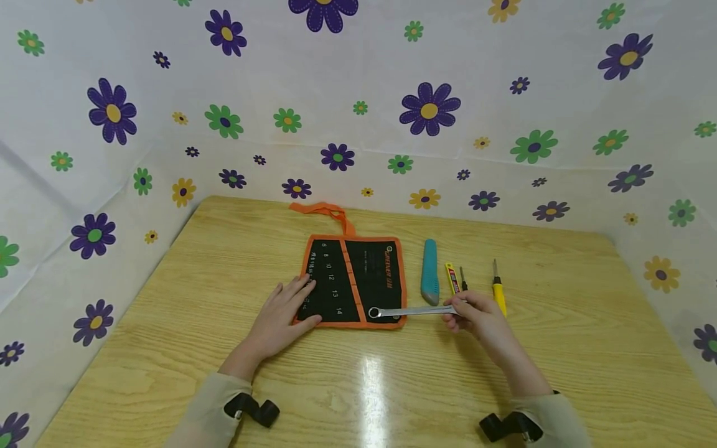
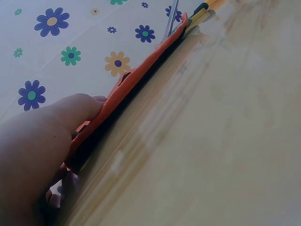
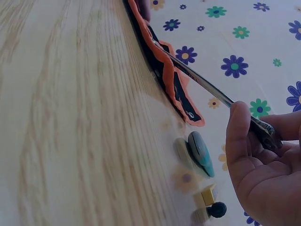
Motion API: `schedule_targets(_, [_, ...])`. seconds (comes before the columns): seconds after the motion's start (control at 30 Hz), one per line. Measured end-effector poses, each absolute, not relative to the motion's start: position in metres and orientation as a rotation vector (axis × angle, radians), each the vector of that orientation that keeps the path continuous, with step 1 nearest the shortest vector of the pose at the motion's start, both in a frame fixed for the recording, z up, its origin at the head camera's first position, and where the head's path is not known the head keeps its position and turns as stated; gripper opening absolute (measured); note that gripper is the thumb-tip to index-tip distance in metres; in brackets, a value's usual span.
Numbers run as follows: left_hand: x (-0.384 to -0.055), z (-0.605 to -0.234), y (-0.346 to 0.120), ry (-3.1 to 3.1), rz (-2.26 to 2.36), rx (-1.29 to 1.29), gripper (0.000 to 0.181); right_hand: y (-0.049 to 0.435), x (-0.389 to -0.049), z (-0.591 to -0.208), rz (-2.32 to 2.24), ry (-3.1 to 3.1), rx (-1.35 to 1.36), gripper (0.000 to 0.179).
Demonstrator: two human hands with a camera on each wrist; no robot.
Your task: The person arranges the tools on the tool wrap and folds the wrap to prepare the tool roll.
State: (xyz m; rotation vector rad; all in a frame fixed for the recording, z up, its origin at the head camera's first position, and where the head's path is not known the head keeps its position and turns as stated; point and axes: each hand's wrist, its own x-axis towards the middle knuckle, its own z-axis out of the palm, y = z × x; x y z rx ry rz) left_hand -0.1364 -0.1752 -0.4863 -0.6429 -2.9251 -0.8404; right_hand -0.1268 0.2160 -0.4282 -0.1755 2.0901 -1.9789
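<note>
Head view: right hand (image 1: pixel 483 320) pinches wrench (image 1: pixel 417 310), long axis left-right, ring end over pouch's (image 1: pixel 378 274) near right part, on counter (image 1: pixel 313 386); left hand (image 1: pixel 280 317), fingers extended, rests on pouch's left side.

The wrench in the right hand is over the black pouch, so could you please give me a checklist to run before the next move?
1. Wrench gripped near one end by the right hand: ok.
2. Pouch spread open, numbers up: ok.
3. Left hand resting on the pouch's left side: ok.
4. Ring end inside a pocket: not ok; it shows beside the orange strip.
5. Wrench size matching a number: cannot tell; no marking is readable.
6. Teal knife apart from the pouch: ok.
</note>
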Motion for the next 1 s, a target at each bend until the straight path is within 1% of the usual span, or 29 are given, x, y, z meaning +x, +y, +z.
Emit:
schedule_targets(0.47, [-0.136,-0.487,-0.176,-2.924,-0.838,-0.648,0.075,0.203,-0.133,-0.435,-1.898,1.983,-0.09,0.035])
schedule_targets(0.57, [-0.137,-0.488,-0.176,-2.913,-0.828,-0.654,0.076,0.201,-0.133,-0.436,-1.825,1.999,-0.142,0.035])
schedule_targets(0.7, [-0.136,-0.488,-0.176,-2.888,-0.825,-0.662,0.077,0.202,-0.133,-0.437,-1.691,2.031,-0.294,0.036])
schedule_targets(0.8, [-0.136,-0.487,-0.176,-2.883,-0.83,-0.662,0.078,0.203,-0.132,-0.437,-1.619,2.043,-0.384,0.039])
schedule_targets(0.9, [-0.136,-0.487,-0.176,-2.894,-0.826,-0.659,0.078,0.202,-0.132,-0.437,-1.606,2.053,-0.427,0.042])
schedule_targets(1.0, [-0.137,-0.487,-0.176,-2.912,-0.825,-0.657,0.078,0.202,-0.132,-0.437,-1.628,2.068,-0.44,0.038])
